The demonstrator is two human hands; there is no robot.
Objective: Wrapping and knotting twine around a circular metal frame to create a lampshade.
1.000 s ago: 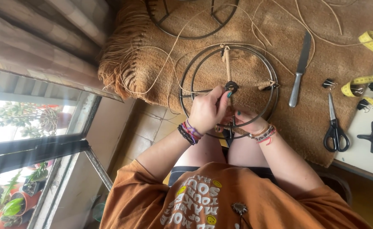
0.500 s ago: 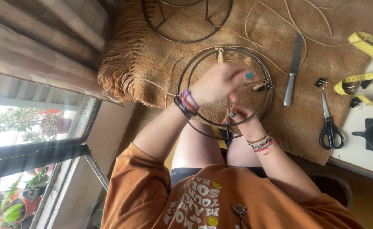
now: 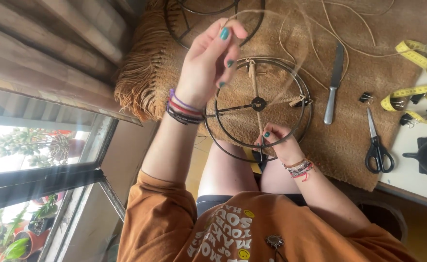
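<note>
Left hand [image 3: 208, 63] pinches twine [image 3: 291, 29] aloft — right hand [image 3: 277, 143] grips wire ring [image 3: 258, 104].

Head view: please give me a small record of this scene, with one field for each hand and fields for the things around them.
Left hand: up above the frame, fingers pinching thin beige twine
Right hand: grip closed on near rim of round dark wire frame
Surface: brown woven mat with fringe
Right of the frame: silver table knife, black-handled scissors, yellow measuring tape
Top edge: second dark wire frame, partly cut off
</note>
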